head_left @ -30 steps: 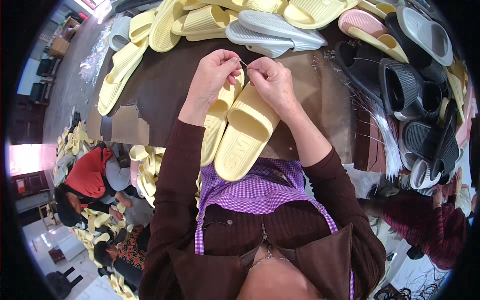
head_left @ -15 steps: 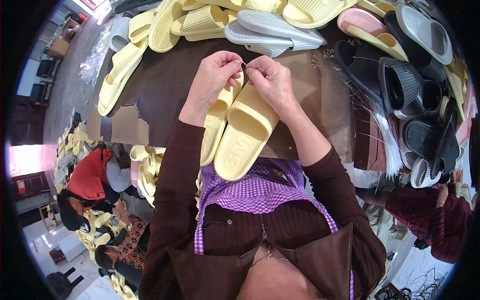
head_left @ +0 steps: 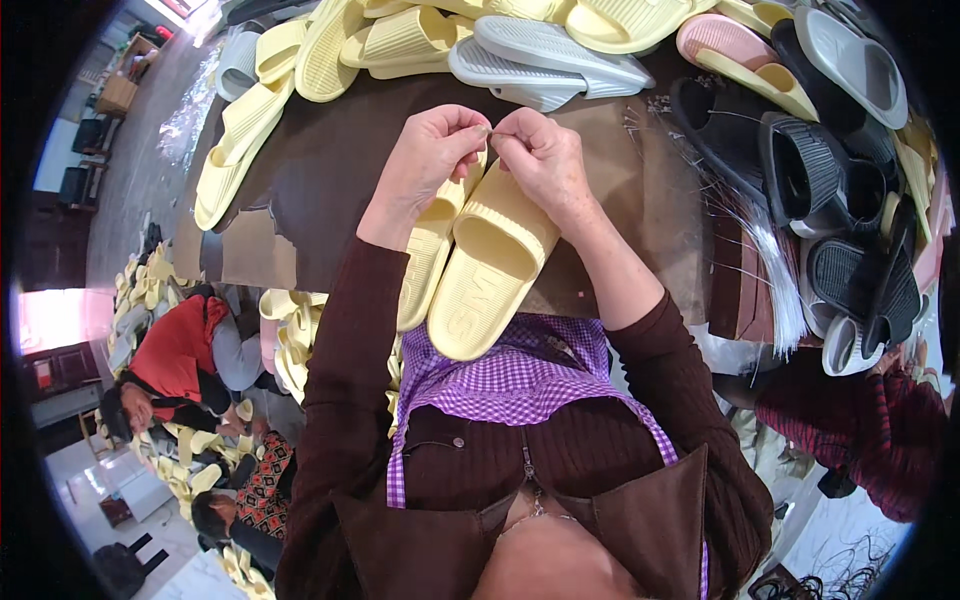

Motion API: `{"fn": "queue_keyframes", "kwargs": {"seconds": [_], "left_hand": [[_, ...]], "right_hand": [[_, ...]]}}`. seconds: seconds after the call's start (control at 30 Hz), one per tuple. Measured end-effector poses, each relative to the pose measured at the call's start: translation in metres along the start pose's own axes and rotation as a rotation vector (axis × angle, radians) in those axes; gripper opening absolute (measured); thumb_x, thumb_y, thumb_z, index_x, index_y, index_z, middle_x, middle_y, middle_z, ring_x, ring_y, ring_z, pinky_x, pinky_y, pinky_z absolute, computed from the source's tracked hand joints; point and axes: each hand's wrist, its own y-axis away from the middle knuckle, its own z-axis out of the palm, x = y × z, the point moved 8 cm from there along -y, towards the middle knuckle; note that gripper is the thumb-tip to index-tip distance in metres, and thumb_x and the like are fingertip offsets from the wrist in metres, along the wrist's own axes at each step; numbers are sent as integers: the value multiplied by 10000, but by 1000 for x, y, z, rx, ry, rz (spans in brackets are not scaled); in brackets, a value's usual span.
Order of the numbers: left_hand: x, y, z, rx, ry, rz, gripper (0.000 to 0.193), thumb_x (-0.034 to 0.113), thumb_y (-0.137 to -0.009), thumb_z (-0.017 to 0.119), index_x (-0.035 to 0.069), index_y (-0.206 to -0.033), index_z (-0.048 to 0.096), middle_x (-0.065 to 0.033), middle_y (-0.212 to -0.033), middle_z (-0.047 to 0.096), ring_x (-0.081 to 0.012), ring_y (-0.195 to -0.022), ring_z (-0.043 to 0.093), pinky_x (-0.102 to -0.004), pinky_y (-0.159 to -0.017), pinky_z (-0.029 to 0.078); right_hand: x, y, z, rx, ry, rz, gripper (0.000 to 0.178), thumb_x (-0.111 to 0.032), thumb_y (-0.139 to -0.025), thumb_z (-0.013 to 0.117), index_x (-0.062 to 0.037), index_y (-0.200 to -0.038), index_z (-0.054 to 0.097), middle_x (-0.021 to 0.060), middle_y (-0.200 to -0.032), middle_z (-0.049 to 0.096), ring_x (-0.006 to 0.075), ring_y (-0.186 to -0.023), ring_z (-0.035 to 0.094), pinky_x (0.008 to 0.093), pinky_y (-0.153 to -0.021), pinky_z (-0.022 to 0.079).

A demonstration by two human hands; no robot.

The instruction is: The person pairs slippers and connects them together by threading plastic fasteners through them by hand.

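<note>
A pair of yellow slide slippers lies side by side in front of me at the table's near edge: the right slipper (head_left: 485,290) shows fully below its ribbed strap, while the left slipper (head_left: 424,262) is partly covered by my wrist. Above their far ends my left hand (head_left: 428,160) pinches with thumb and forefinger. Almost touching it, fingertip to fingertip, my right hand (head_left: 545,165) pinches as well. Whatever sits between the fingertips is too small to name. The slippers' far tips are hidden behind the hands.
Yellow slippers (head_left: 405,42) and grey slippers (head_left: 545,65) line the back of the brown table (head_left: 330,170). Black slippers (head_left: 800,170) are heaped at the right, beside a bundle of thin white strands (head_left: 775,290). Co-workers (head_left: 180,345) bend over slippers at the left; another person (head_left: 860,430) is at the right.
A small dark bit between my fingertips no longer shows, and the fingertips have shifted slightly. The slippers stay put. At the left the person in red has moved their head; the right-hand person has shifted.
</note>
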Motion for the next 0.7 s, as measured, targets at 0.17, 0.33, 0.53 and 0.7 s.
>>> {"fn": "queue_keyframes", "kwargs": {"seconds": [0.17, 0.33, 0.53, 0.7], "left_hand": [[-3, 4, 3, -16, -14, 7, 91, 88, -847, 604, 17, -894, 638, 12, -699, 591, -25, -546, 502, -154, -471, 399], [14, 14, -5, 80, 17, 158, 129, 67, -841, 603, -1, -948, 630, -17, -803, 609, -49, -653, 549, -174, -545, 443], [55, 50, -59, 306, -63, 327, 218, 47, -833, 605, -17, -1041, 590, -54, -956, 596, -89, -782, 561, -210, -663, 470], [74, 86, -68, 319, -779, 524, 261, 59, -815, 609, -20, -1057, 556, -105, -965, 569, -179, -805, 556, -276, -697, 465]], "right_hand": [[6, 5, 1, -7, -12, 64, 74, -61, -827, 587, 2, -856, 615, 38, -725, 626, 64, -621, 583, 226, -586, 486], [12, 5, 0, -21, -153, 111, 92, -53, -847, 583, -2, -914, 620, 40, -792, 636, 65, -690, 581, 224, -639, 485], [-3, -9, -37, 153, -64, -17, 150, -49, -862, 576, 12, -992, 619, 56, -862, 640, 109, -780, 587, 240, -713, 484], [-64, 33, -74, -23, 128, -171, 157, -51, -844, 593, 22, -981, 620, 95, -873, 643, 136, -779, 604, 263, -706, 493]]}}
